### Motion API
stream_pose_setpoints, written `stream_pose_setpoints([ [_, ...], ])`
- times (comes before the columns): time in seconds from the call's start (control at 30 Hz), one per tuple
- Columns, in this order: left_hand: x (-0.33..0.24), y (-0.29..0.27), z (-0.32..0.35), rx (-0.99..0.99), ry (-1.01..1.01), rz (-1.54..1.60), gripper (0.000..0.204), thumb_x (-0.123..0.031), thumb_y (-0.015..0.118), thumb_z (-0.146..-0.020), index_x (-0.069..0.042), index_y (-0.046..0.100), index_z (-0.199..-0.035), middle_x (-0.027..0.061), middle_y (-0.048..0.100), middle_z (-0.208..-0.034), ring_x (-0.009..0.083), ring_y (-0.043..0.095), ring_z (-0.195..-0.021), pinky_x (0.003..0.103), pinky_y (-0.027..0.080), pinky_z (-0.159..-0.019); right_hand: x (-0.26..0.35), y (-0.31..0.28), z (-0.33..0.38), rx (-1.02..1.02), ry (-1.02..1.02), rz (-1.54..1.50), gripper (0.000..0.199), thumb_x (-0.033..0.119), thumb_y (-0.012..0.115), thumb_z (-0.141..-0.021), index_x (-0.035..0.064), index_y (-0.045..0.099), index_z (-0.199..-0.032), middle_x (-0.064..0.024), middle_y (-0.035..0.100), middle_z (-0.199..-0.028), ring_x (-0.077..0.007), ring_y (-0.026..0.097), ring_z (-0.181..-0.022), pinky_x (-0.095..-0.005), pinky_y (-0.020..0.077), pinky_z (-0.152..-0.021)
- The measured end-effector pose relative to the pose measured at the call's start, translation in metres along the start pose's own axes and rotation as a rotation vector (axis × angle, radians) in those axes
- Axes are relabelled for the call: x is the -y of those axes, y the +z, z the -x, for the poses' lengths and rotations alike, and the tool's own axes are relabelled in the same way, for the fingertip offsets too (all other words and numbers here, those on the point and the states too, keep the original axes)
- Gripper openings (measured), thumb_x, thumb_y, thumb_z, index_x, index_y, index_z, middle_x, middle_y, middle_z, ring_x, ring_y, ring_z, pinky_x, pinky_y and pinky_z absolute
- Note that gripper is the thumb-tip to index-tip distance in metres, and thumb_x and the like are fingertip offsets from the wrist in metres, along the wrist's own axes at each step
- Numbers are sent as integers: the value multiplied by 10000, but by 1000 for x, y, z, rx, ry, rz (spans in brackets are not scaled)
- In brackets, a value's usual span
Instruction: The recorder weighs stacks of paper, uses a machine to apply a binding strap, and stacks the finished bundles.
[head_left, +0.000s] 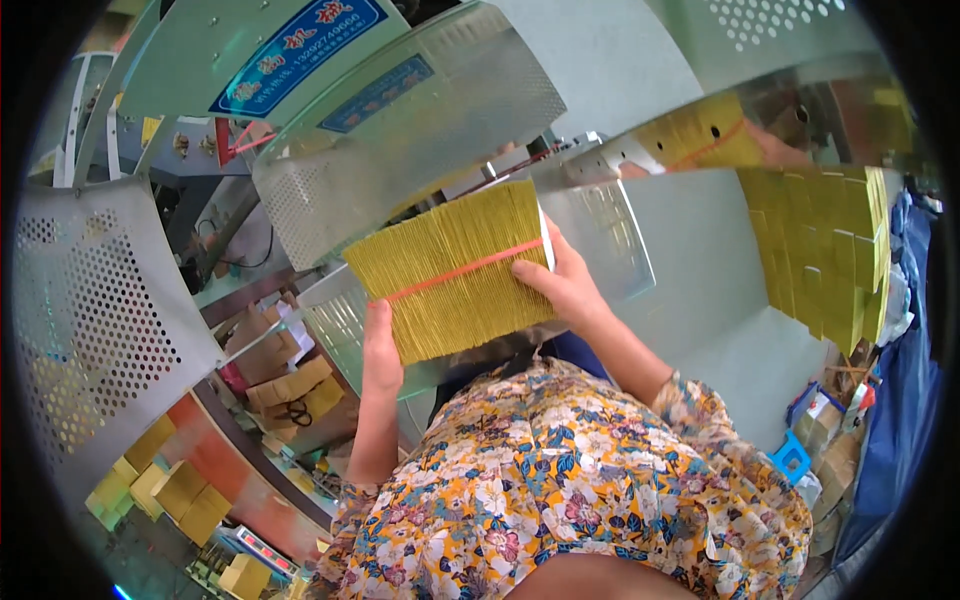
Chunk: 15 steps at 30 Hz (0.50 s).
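Nearest, the person's flowered sleeves [600, 470] rise from the lower edge, forearms angling up to a thick bundle of yellow paper sheets [455, 270] held on edge in front of the chest. The left hand [380, 350] grips its near left corner from below, fingers wrapped up the side; the right hand [562, 280] clasps the right edge, thumb laid across the face. Both hands are clamped on the bundle, apart from each other by its width. An orange band [465, 270] runs across the middle of the bundle.

To the near left, low down, small yellow blocks [180, 490] lie stacked on a reddish surface, and brown cartons [290, 385] sit just beyond them, crowding that side. A perforated metal panel [100, 310] closes off the left.

Behind the bundle, a curved perforated metal guard [420, 110] and a flat grey metal surface [700, 260] leave open room to the right of the hands. On the far right, a tall stack of yellow sheets [820, 250] stands at that surface's edge. Far left, a blue rectangular sign [300, 50] is fixed on the pale green machine housing [190, 60].
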<state>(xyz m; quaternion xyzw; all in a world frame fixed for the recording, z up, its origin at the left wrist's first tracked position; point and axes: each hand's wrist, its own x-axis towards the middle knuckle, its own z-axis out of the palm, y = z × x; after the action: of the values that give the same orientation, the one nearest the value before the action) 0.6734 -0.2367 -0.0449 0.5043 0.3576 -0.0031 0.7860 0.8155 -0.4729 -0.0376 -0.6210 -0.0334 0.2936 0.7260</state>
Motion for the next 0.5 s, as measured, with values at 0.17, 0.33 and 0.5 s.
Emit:
stream_pose_setpoints([
  [0.17,6,-4,5,90,-15,60,476,-319,378,-1028,11,430,-1367,125,516,-1346,225,522,-1203,358,413,-1020,15,-17,7,149,39,-56,595,223,561,-935,-31,347,-1429,-104,466,-1389,-175,445,-1249,-314,355,-1044],
  [0.33,26,0,8,-91,49,393,414,-324,408,-1018,-11,546,-1251,113,620,-1203,226,600,-1098,368,472,-949,-8,-33,13,46,-111,678,535,364,479,-983,-31,459,-1343,-221,607,-1204,-295,607,-1106,-371,464,-935],
  [0.5,45,10,8,-169,178,351,411,-338,430,-1012,-2,584,-1193,95,640,-1150,207,626,-1033,341,494,-904,2,-35,35,-59,-194,845,414,338,513,-962,-25,594,-1144,-210,652,-1047,-368,635,-931,-429,510,-807],
])
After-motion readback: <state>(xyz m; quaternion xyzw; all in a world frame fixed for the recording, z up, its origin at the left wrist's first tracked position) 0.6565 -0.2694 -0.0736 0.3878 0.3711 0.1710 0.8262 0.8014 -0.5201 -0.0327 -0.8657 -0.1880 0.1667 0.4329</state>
